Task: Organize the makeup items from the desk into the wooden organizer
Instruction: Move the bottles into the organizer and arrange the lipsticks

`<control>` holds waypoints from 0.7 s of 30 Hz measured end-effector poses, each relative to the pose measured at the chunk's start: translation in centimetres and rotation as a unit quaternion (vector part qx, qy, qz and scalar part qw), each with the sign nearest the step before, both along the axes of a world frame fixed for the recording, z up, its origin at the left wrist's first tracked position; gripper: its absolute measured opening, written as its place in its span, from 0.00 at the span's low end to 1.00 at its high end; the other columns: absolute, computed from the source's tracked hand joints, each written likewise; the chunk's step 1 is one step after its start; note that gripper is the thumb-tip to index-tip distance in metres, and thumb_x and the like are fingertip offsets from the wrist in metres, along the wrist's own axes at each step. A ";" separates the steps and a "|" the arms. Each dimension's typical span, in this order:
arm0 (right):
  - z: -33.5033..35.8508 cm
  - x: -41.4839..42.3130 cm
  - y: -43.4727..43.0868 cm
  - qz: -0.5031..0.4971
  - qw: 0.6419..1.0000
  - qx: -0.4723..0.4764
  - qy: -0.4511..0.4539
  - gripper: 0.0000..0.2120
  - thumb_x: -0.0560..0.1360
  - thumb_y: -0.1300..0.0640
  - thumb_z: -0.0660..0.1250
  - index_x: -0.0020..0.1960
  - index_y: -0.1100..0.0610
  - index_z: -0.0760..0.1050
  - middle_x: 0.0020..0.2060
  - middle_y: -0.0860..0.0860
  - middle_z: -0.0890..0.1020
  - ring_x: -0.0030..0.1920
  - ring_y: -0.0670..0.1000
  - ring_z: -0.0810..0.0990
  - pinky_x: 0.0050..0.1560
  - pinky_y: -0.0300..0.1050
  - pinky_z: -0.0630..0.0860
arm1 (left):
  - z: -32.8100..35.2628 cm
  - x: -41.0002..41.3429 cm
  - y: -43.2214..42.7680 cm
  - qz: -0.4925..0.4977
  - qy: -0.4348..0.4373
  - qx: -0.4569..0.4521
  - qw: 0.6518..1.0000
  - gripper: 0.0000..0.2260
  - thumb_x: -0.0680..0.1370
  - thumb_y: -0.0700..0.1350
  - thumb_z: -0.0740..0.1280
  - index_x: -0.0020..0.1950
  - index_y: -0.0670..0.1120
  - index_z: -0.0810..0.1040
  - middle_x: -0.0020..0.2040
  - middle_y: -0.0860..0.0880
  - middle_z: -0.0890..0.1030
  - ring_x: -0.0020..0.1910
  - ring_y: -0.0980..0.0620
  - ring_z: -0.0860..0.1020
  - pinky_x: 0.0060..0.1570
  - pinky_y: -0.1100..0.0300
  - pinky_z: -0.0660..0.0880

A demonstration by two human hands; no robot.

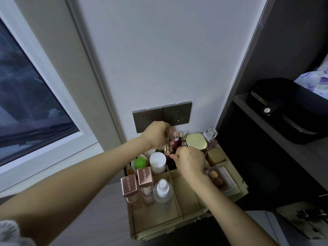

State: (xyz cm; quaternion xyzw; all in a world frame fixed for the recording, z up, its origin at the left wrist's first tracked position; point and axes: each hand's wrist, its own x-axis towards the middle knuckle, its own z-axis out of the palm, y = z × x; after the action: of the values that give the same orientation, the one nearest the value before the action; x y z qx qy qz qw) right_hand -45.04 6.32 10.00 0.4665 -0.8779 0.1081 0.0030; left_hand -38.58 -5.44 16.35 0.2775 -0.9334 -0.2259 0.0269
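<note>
The wooden organizer (179,226) stands on the desk against the wall. Its back middle slot holds upright lip tubes (176,142) and small brushes. My left hand (157,134) reaches over that slot, fingers curled round a thin stick-like item. My right hand (190,161) pinches a slim gold-and-red tube (167,153) at the slot's front. Two rose-gold capped bottles (136,182), a clear dropper bottle (163,189), a white-capped jar (157,162) and a green-capped bottle (140,163) fill the left compartments. Gold compacts (196,141) and a sponge box (220,178) sit on the right.
Two dark wall sockets (162,115) are just behind the organizer. A window is at the left. A dark shelf unit at the right holds a black case (291,107). A glass perfume bottle (210,134) stands at the organizer's back right corner.
</note>
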 end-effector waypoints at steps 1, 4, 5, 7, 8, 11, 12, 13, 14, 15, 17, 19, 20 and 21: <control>0.0 0.0 -0.1 0.000 1.000 0.003 0.002 0.15 0.77 0.45 0.62 0.47 0.56 0.79 0.44 0.55 0.83 0.46 0.57 0.81 0.36 0.43 0.65 | 0.1 -0.1 0.1 0.001 0.000 0.002 1.000 0.11 0.71 0.35 0.69 0.53 0.40 0.79 0.52 0.43 0.82 0.52 0.46 0.78 0.50 0.59 0.73; -0.2 0.1 -0.1 0.005 1.000 0.005 -0.004 0.15 0.77 0.46 0.62 0.47 0.57 0.79 0.44 0.55 0.83 0.46 0.57 0.81 0.36 0.43 0.66 | 0.1 -0.2 0.1 0.006 0.005 0.011 1.000 0.10 0.71 0.35 0.68 0.52 0.39 0.80 0.51 0.43 0.82 0.51 0.46 0.79 0.49 0.60 0.72; -0.2 0.1 0.1 0.006 1.000 0.003 -0.006 0.14 0.77 0.46 0.62 0.46 0.56 0.79 0.43 0.54 0.83 0.46 0.57 0.81 0.36 0.43 0.65 | 0.1 -0.2 0.1 0.006 0.006 0.014 1.000 0.10 0.71 0.35 0.68 0.52 0.39 0.80 0.51 0.43 0.83 0.51 0.46 0.79 0.49 0.60 0.73; -0.3 0.0 0.4 0.005 1.000 -0.008 -0.009 0.14 0.77 0.47 0.62 0.45 0.56 0.78 0.42 0.54 0.83 0.45 0.57 0.81 0.36 0.42 0.66 | -0.1 -0.2 0.2 0.000 0.005 0.021 1.000 0.10 0.71 0.35 0.68 0.52 0.39 0.80 0.51 0.43 0.83 0.51 0.46 0.79 0.50 0.59 0.73; -0.4 -0.1 0.6 0.005 1.000 -0.014 -0.011 0.14 0.76 0.47 0.62 0.44 0.56 0.78 0.42 0.54 0.83 0.44 0.57 0.81 0.35 0.42 0.66 | -0.1 -0.2 0.2 -0.003 0.005 0.026 1.000 0.10 0.71 0.35 0.69 0.52 0.39 0.79 0.51 0.43 0.83 0.51 0.46 0.79 0.50 0.59 0.74; -0.3 -0.1 0.8 0.007 1.000 -0.024 -0.012 0.14 0.77 0.46 0.62 0.43 0.56 0.78 0.41 0.54 0.83 0.43 0.56 0.81 0.34 0.43 0.66 | -0.3 -0.3 0.1 -0.003 0.007 0.042 0.999 0.11 0.71 0.35 0.69 0.53 0.39 0.79 0.52 0.43 0.82 0.51 0.47 0.79 0.50 0.60 0.74; -0.3 0.0 0.7 0.008 1.000 -0.026 -0.012 0.15 0.77 0.46 0.61 0.43 0.56 0.78 0.41 0.54 0.83 0.42 0.56 0.81 0.34 0.43 0.66 | -0.2 -0.4 0.1 0.000 0.009 0.045 0.999 0.11 0.71 0.34 0.69 0.53 0.40 0.78 0.52 0.44 0.82 0.51 0.47 0.79 0.49 0.60 0.74; -0.2 0.0 0.6 0.007 0.999 -0.029 -0.012 0.16 0.77 0.45 0.61 0.43 0.57 0.78 0.40 0.54 0.83 0.42 0.56 0.81 0.34 0.43 0.65 | -0.3 -0.4 0.1 0.002 0.010 0.046 0.999 0.11 0.71 0.34 0.68 0.53 0.41 0.78 0.52 0.44 0.82 0.51 0.47 0.79 0.49 0.60 0.75; -0.1 0.0 0.6 0.006 0.999 -0.032 -0.012 0.17 0.77 0.44 0.60 0.43 0.57 0.78 0.40 0.54 0.83 0.42 0.56 0.81 0.33 0.43 0.64 | -0.2 -0.4 0.1 0.001 0.009 0.046 0.999 0.11 0.71 0.34 0.68 0.53 0.41 0.78 0.51 0.44 0.82 0.51 0.47 0.79 0.49 0.59 0.75; -0.1 0.1 0.5 0.005 0.999 -0.034 -0.012 0.18 0.77 0.44 0.60 0.43 0.57 0.78 0.40 0.54 0.83 0.41 0.56 0.80 0.33 0.43 0.63 | -0.2 -0.4 0.1 -0.001 0.004 0.046 0.999 0.12 0.71 0.34 0.68 0.53 0.42 0.78 0.52 0.44 0.81 0.50 0.46 0.79 0.50 0.57 0.76; 0.0 0.1 0.4 0.004 0.999 -0.031 -0.012 0.18 0.77 0.44 0.59 0.43 0.57 0.78 0.40 0.54 0.83 0.41 0.56 0.80 0.33 0.42 0.63 | -0.2 -0.3 0.1 -0.003 -0.010 0.045 0.999 0.13 0.70 0.35 0.69 0.54 0.42 0.77 0.52 0.44 0.81 0.51 0.46 0.79 0.50 0.56 0.75; 0.1 0.1 0.5 0.004 0.999 -0.030 -0.018 0.18 0.77 0.43 0.60 0.43 0.57 0.78 0.40 0.55 0.83 0.41 0.57 0.81 0.33 0.43 0.64 | -0.1 -0.2 -0.1 -0.002 -0.017 0.045 0.999 0.14 0.70 0.36 0.70 0.55 0.42 0.77 0.53 0.44 0.81 0.52 0.46 0.78 0.50 0.57 0.75; 0.2 0.0 0.6 0.005 0.999 -0.030 -0.020 0.18 0.76 0.43 0.60 0.42 0.58 0.77 0.39 0.55 0.83 0.41 0.57 0.80 0.33 0.43 0.64 | -0.1 -0.1 -0.2 -0.002 -0.017 0.044 0.999 0.14 0.71 0.36 0.70 0.56 0.42 0.77 0.53 0.44 0.81 0.52 0.46 0.78 0.49 0.57 0.74; 0.2 0.0 0.7 0.007 0.999 -0.031 -0.021 0.19 0.76 0.43 0.61 0.41 0.58 0.77 0.39 0.55 0.83 0.41 0.57 0.80 0.33 0.43 0.63 | -0.1 0.0 -0.3 -0.002 -0.015 0.044 0.999 0.14 0.71 0.37 0.70 0.56 0.42 0.77 0.53 0.44 0.81 0.52 0.46 0.79 0.49 0.58 0.74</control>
State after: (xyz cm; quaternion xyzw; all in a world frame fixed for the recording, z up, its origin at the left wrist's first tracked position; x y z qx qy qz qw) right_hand -45.04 6.99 10.18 0.4697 -0.8709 0.1448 -0.0013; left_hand -38.62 -5.72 16.25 0.2799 -0.9233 -0.2629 0.0004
